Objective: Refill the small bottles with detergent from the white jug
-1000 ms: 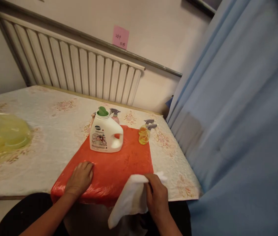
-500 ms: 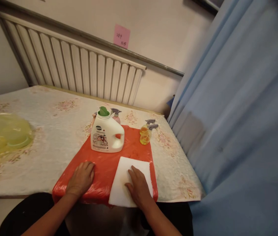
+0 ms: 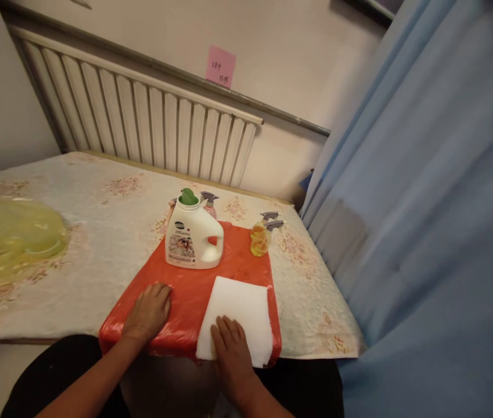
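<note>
My left hand point(image 3: 149, 310) lies palm down on a red plastic-covered surface point(image 3: 189, 290), its fingers slightly bent and holding nothing. On a white foam-like sheet point(image 3: 248, 302) at the near right of that surface, my right hand point(image 3: 231, 348) rests flat with fingers stretched out. Behind my left hand stands a white jug point(image 3: 185, 235) with a handle, a picture label and a green cap point(image 3: 189, 196). To the right of the jug are spray bottles with yellow-orange liquid point(image 3: 259, 239). Another spray bottle point(image 3: 210, 206), pinkish, is partly hidden behind the jug.
The red surface sits on a flowered cloth point(image 3: 98, 249). At the left lies a translucent yellow plastic bag or film point(image 3: 15, 232). A radiator point(image 3: 137, 116) runs along the wall, with a pink note point(image 3: 220, 67) above. Blue curtain point(image 3: 424, 203) hangs on the right.
My right hand has slid toward me and to the left across the white sheet. My left hand keeps its place on the red plastic. The view has shifted slightly.
</note>
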{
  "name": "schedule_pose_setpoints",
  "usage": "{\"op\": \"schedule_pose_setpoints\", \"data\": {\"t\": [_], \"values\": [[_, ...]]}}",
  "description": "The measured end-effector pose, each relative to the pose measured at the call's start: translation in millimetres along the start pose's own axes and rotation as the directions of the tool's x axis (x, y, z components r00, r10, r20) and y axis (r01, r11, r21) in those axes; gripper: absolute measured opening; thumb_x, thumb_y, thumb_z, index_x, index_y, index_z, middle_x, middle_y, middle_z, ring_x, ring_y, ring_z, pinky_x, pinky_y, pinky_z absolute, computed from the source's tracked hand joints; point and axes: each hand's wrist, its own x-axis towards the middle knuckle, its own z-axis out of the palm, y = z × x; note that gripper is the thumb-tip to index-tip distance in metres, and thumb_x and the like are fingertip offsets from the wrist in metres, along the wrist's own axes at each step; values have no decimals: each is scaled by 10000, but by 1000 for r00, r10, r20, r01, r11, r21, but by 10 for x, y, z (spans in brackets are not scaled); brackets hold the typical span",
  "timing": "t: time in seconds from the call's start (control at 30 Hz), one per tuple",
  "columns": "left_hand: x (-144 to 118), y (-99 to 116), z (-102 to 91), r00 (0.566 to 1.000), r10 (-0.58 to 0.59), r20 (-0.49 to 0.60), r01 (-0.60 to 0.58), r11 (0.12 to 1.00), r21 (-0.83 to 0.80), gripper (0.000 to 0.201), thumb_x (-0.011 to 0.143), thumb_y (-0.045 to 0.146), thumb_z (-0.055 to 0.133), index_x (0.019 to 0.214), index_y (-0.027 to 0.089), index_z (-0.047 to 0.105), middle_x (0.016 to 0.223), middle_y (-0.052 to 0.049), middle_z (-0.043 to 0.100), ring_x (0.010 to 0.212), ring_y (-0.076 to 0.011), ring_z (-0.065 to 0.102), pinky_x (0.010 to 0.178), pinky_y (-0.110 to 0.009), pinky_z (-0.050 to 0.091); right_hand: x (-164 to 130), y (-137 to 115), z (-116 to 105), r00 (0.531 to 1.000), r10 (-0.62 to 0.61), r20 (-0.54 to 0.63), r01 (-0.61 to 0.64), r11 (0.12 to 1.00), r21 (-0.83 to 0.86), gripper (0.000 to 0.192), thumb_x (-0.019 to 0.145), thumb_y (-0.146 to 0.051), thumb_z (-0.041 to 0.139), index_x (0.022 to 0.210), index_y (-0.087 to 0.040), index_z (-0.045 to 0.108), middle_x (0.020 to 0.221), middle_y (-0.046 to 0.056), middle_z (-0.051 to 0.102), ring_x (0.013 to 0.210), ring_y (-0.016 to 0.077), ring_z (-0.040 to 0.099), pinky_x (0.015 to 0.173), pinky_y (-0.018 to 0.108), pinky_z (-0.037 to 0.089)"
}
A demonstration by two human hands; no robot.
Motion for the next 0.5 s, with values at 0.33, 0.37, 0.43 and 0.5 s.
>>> {"op": "schedule_pose_setpoints", "data": {"t": [0.33,0.37,0.43,0.5], "values": [[-5,-14,-1,1000,6,5,-6,1000,-9,250,943,229,394,1065,189,609,1099,-112,627,1039,-269,570,942,-417,465,152,149,-294,853,522,4,-377,611,696,362,823,-199,481,1107,-205,707,1056,63,753,991,225,679,901,368,528],[-3,-14,2,1000,7,7,-7,1000,-12,250,941,231,398,1065,189,611,1093,-110,629,1032,-268,571,938,-415,466,183,195,-331,789,610,73,-415,441,796,328,823,-236,484,1050,-195,717,963,48,764,904,218,691,837,345,548],[2,-10,10,1000,8,8,-8,1000,-20,251,934,233,407,1067,190,615,1080,-106,633,1014,-266,575,928,-414,470,231,302,-386,656,730,191,-382,104,918,297,802,-303,509,977,-177,713,858,32,762,798,212,694,752,331,564],[9,-9,16,1000,4,3,-4,1000,-28,255,928,231,409,1064,190,620,1073,-107,638,999,-270,577,919,-421,473,256,405,-414,547,785,292,-295,-145,944,289,778,-343,544,937,-168,711,842,47,764,760,227,699,707,355,574]]}}
